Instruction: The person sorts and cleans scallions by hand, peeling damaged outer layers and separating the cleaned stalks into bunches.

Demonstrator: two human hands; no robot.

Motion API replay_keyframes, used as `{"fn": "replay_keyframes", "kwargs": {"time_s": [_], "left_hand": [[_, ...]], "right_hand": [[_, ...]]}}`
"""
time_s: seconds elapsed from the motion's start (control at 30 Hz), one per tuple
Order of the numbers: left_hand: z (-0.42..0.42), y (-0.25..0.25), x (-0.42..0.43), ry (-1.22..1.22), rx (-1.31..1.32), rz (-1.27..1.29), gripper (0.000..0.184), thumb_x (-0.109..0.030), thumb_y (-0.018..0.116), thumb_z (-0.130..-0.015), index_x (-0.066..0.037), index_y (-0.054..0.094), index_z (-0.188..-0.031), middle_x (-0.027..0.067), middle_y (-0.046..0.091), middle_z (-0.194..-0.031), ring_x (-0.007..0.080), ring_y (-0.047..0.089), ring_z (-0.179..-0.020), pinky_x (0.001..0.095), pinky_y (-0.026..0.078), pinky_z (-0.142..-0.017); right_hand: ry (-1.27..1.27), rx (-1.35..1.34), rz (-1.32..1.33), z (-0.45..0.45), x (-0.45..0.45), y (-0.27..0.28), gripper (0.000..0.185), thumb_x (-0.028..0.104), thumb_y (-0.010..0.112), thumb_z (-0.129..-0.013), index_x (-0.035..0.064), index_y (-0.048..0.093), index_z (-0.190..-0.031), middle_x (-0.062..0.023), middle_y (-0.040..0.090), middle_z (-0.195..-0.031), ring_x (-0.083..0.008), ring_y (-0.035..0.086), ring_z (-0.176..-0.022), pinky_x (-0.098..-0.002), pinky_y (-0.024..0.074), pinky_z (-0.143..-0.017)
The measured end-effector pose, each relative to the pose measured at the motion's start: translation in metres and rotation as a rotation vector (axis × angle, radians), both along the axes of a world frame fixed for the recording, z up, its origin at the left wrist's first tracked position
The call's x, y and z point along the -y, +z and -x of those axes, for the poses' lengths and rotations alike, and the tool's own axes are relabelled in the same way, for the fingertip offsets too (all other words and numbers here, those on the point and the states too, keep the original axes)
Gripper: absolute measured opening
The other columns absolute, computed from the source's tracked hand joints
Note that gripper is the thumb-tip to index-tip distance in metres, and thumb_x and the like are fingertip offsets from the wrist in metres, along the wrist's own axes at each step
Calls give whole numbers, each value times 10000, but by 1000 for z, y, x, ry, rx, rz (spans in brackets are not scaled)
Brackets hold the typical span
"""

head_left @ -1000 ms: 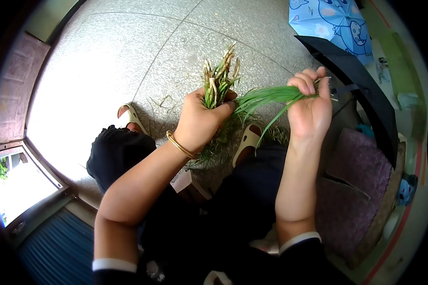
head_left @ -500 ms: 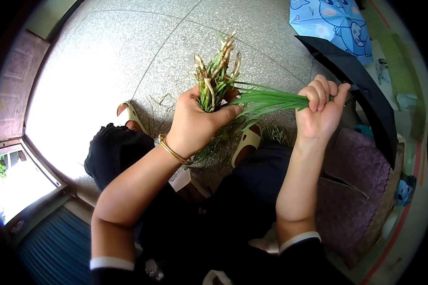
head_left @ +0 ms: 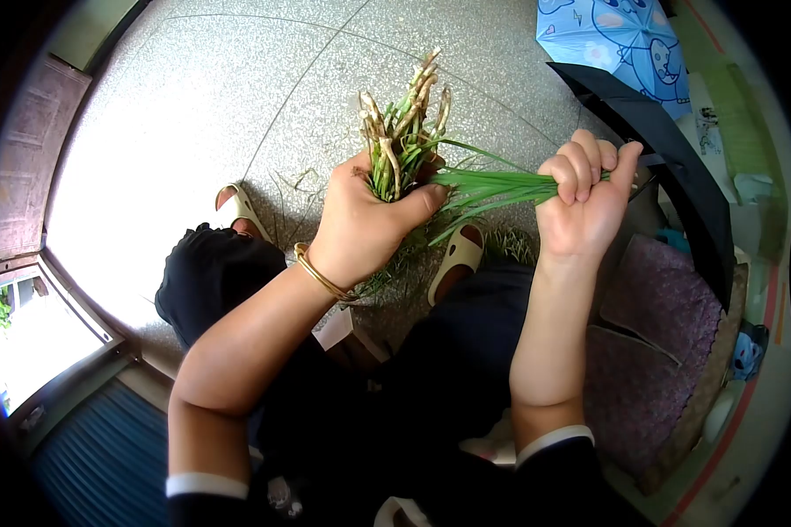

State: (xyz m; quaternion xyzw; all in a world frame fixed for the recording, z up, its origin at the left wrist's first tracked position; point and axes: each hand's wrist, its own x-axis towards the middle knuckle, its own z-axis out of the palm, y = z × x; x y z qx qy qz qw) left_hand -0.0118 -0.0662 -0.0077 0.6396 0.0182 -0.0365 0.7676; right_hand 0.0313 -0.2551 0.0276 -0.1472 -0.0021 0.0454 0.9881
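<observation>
My left hand (head_left: 369,215) is wrapped round a bundle of green stalks (head_left: 400,132) whose pale, brownish root ends point up and away from me. Long green leaves (head_left: 501,186) stretch from beside that bundle across to my right hand (head_left: 584,193). The fingers of my right hand are curled closed on the leaves, palm turned up, with the thumb out to the side. Below the hands, loose green plants (head_left: 510,246) lie on the floor by my feet; my left hand and forearm hide some of them.
A speckled floor (head_left: 193,105) spreads ahead. At the right stand an open black umbrella (head_left: 659,149), a blue patterned umbrella (head_left: 615,44) and a purple cushion (head_left: 650,351). My sandals (head_left: 461,250) rest on the floor. A small box (head_left: 347,338) sits between my legs.
My right hand has closed further on the leaves and, compared with a second ago, sits slightly lower and to the right. My left hand has shifted slightly left, its bundle tilted a little differently.
</observation>
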Motion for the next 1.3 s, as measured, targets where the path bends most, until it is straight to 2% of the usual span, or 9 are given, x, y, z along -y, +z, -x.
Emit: {"fn": "replay_keyframes", "kwargs": {"time_s": [0.23,0.37,0.5,0.63,0.7,0.83,1.03,1.13,1.3], "left_hand": [[1,3,-4,-108,-113,87,190,16,615,-715,12,590,-904,27,611,-797,68,556,-722,213,461,-670],[-2,0,-3,-71,-125,10,241,2,635,-710,1,590,-947,23,581,-716,64,505,-533,184,421,-469],[-1,11,-4,-111,-144,13,334,0,648,-700,2,576,-1026,4,562,-664,59,493,-523,183,394,-446],[-1,13,-5,-206,-265,153,327,35,665,-700,25,568,-1012,15,596,-827,75,547,-690,215,464,-628],[-1,14,-4,-228,-331,208,330,67,655,-690,21,560,-1003,31,593,-841,88,556,-704,219,463,-622],[0,6,-1,-232,-329,367,321,101,640,-680,11,551,-975,53,576,-878,109,568,-758,229,471,-638],[1,0,-1,-190,-347,266,256,88,641,-688,4,546,-911,85,590,-881,165,591,-823,293,501,-718],[0,4,-8,-275,-337,324,229,30,661,-708,-10,552,-904,66,592,-823,135,576,-741,263,481,-651],[-1,6,-12,-243,-455,649,198,-195,600,-823,-16,560,-897,36,558,-709,107,507,-589,243,435,-539]], "right_hand": [[19,52,23,-1,4,0,417,420,408,-899,133,328,-608,32,257,-565,-73,209,-424,-208,176,-371],[-90,115,42,-4,29,9,450,427,391,-903,133,291,-577,32,248,-551,-77,207,-418,-210,180,-377],[-795,173,851,1,25,26,464,426,382,-909,133,285,-562,28,268,-535,-72,212,-414,-213,179,-383],[-868,315,1236,8,9,19,143,160,552,-852,38,525,-783,43,411,-577,-34,304,-435,-187,239,-404],[-658,332,1244,14,-12,11,188,-25,581,-781,19,556,-962,31,521,-686,-9,363,-501,-159,263,-426],[-310,707,1515,20,-35,-2,103,84,597,-801,5,589,-736,-29,521,-696,-64,452,-623,-190,356,-533],[-118,467,1704,38,-79,6,116,73,652,-741,9,571,-793,-23,524,-710,-94,508,-633,-221,414,-583],[326,185,1313,25,-57,-1,51,43,602,-758,28,554,-766,-5,531,-666,-66,480,-589,-189,405,-535],[321,38,864,17,-43,-3,41,70,526,-829,37,551,-834,9,499,-623,-6,291,-414,-172,225,-369]]}}
